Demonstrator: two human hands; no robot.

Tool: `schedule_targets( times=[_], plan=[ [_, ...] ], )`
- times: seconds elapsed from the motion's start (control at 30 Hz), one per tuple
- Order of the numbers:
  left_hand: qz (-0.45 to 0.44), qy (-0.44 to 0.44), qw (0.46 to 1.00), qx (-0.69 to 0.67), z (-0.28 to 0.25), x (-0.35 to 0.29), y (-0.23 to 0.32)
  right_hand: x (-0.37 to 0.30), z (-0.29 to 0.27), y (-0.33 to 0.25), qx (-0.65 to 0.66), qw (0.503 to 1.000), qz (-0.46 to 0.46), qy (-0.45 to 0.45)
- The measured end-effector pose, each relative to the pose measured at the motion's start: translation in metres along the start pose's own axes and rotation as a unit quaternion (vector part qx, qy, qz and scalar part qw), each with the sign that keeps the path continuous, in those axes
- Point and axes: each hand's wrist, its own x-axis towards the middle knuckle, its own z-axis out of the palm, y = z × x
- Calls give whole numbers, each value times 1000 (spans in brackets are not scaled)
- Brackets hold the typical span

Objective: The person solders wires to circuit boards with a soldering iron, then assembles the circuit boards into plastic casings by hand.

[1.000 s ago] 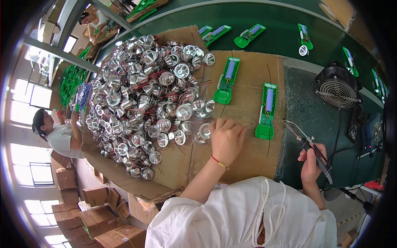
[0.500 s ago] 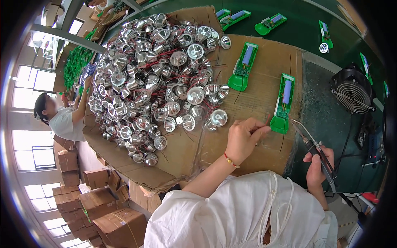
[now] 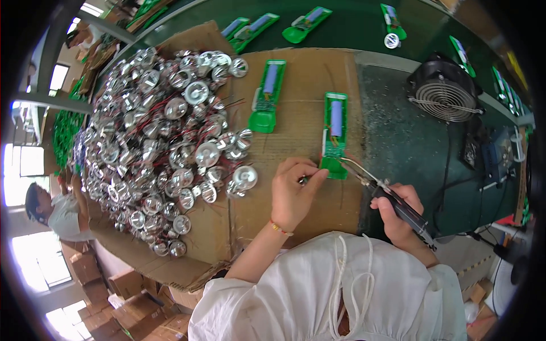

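Note:
A green plastic lamp housing (image 3: 335,166) lies open on the cardboard, with a lilac cylindrical battery (image 3: 336,119) and a small circuit board in it. My left hand (image 3: 293,190) is closed just left of its lower end. Between thumb and curled fingers a bit of silvery metal (image 3: 303,181) shows, apparently a lamp reflector; the rest is hidden. In my right hand (image 3: 400,209) is a black-handled soldering iron (image 3: 405,215), a thin metal tube fixed along it. Its tip meets or nearly meets the lower edge of the board; exact contact is too small to tell.
A large heap of silver reflectors (image 3: 165,136) with red and black wires fills the cardboard at left. Another green housing (image 3: 263,120) lies farther left; several more sit along the far green bench. A black fan (image 3: 443,88) stands at right. A co-worker (image 3: 60,213) is at far left.
The soldering iron has come in from the right to the circuit board. My left hand stays beside the housing, its fingers now more curled. The whole view has shifted.

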Motion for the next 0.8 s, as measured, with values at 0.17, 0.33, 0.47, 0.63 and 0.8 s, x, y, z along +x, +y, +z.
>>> schedule_targets(
  times=[0.17,0.33,0.47,0.63,0.8],
  plan=[
    [-4,-22,1000,-17,4,6,0,3,-1,5,27,999,30,24],
    [6,-34,999,2,6,12,1,10,5,2,25,998,41,39],
    [5,-19,1000,-5,8,14,4,16,8,3,65,994,68,50],
    [-9,-27,1000,9,8,17,6,23,14,9,105,988,88,67],
    [-1,-29,999,17,7,17,4,25,14,7,104,988,99,48]
  ],
)
